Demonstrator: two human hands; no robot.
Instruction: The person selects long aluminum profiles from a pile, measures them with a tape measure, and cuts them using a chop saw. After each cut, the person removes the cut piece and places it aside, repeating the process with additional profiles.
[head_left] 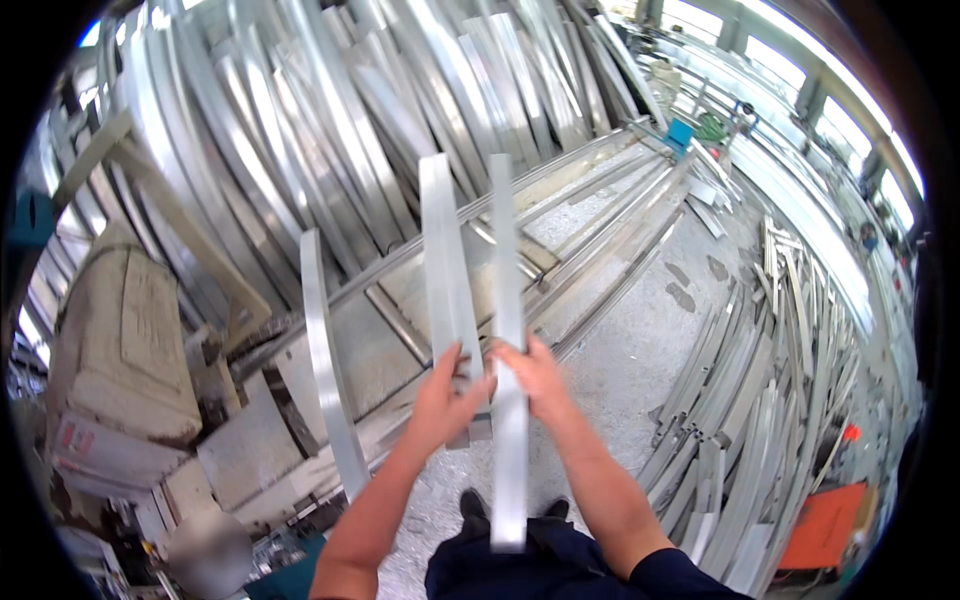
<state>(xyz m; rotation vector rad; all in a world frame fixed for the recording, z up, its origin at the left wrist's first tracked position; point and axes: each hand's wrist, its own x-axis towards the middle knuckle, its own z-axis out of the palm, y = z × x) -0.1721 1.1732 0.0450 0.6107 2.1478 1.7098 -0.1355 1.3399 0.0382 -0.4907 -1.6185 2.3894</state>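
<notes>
My right hand (537, 378) is closed around a long, flat silver metal bar (509, 440), slightly blurred. It points away from me, its near end in front of my waist. Just left of it, my left hand (447, 400) has its thumb and fingers apart. That hand lies over the near part of a pair of wider silver bars (446, 260), which rest across the metal bed; whether it touches them is hard to see. Further left, another single silver bar (324, 335) leans across the bed's edge.
Tall silver profiles (330, 130) stand in a dense row behind the metal bed (372, 335). A dusty, boxy machine housing (125, 335) is at the left. Many loose offcuts (745, 400) lie piled on the floor at the right, near an orange panel (825, 527).
</notes>
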